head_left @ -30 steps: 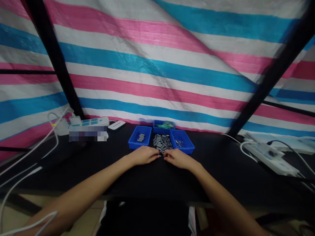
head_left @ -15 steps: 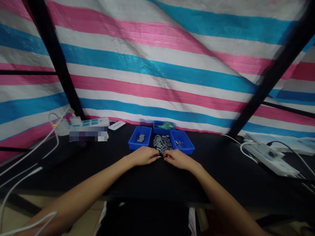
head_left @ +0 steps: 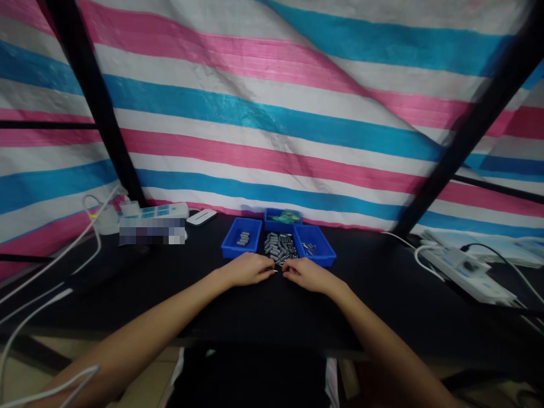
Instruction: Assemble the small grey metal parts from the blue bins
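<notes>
A thin, shiny metal pin [head_left: 275, 271] pokes out from the pinched fingertips of my left hand [head_left: 250, 268]. Facing it, my right hand [head_left: 306, 275] has its fingers closed near the pin's free end; whether they hold anything is too small to make out. Just beyond both hands lies a pile of small grey metal cylinders [head_left: 277, 245], with thinner pins at its near edge. Several similar cylinders rest in the left blue tray [head_left: 226, 249]. In the right blue tray [head_left: 325, 258] are a few slim metal pins.
A third blue tray [head_left: 272, 225] behind the pile holds greenish plastic bags. White power strips stand at left [head_left: 170, 211] and right [head_left: 480, 283], with loose white cables. A flat white device [head_left: 202, 217] lies at the back. Black frame posts and striped sheeting border the black table.
</notes>
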`<state>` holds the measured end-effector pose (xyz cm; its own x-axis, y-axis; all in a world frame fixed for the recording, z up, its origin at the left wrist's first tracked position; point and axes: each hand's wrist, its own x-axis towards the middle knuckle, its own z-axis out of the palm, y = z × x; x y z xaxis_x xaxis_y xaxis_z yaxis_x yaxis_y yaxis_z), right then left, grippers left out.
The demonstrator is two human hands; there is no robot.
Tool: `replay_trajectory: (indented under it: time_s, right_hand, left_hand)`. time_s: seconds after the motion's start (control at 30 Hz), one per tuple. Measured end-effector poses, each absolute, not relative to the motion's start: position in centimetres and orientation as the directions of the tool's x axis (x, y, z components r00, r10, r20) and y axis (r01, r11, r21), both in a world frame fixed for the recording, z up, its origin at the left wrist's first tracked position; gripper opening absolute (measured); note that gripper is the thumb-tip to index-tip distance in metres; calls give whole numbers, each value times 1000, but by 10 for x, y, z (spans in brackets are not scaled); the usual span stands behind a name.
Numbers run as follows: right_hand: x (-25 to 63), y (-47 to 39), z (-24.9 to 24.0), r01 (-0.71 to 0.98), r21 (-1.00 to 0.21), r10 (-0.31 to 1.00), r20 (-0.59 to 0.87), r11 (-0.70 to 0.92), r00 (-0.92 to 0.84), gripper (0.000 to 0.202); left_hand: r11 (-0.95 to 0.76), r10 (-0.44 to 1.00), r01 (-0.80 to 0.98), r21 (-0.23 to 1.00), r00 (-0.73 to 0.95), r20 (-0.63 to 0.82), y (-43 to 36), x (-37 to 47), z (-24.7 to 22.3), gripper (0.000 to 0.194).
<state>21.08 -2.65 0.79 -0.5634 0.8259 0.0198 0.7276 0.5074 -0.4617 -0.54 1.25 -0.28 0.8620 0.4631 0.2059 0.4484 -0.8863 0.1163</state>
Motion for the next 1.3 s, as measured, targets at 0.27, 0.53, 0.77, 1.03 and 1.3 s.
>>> replay_trajectory:
  time_s: [0.27, 0.53, 0.77, 1.03, 1.3]
  right_hand:
    - [212, -25, 5, 717, -473, 821, 25, 512, -570, 16]
    - [212, -25, 7, 715, -482, 822, 18, 506, -569, 17]
    - [214, -25, 7, 708, -490, 819, 21, 508, -573, 17]
    - [213, -25, 5, 729, -465, 828, 14, 502, -561, 16]
    - [210, -24, 4, 726, -434, 815, 35, 534, -578, 13]
  left_hand:
    - [-884, 465, 442, 150, 862, 202, 15, -6, -3, 21]
    - [-883, 468, 446, 145, 861, 198, 15, -6, -4, 20]
    - [-881, 472, 451, 142, 860, 194, 15, -7, -3, 20]
    - [-877, 480, 463, 130, 855, 196, 15, -7, -3, 21]
    - [-887, 461, 436, 153, 862, 211, 13, -5, -5, 23]
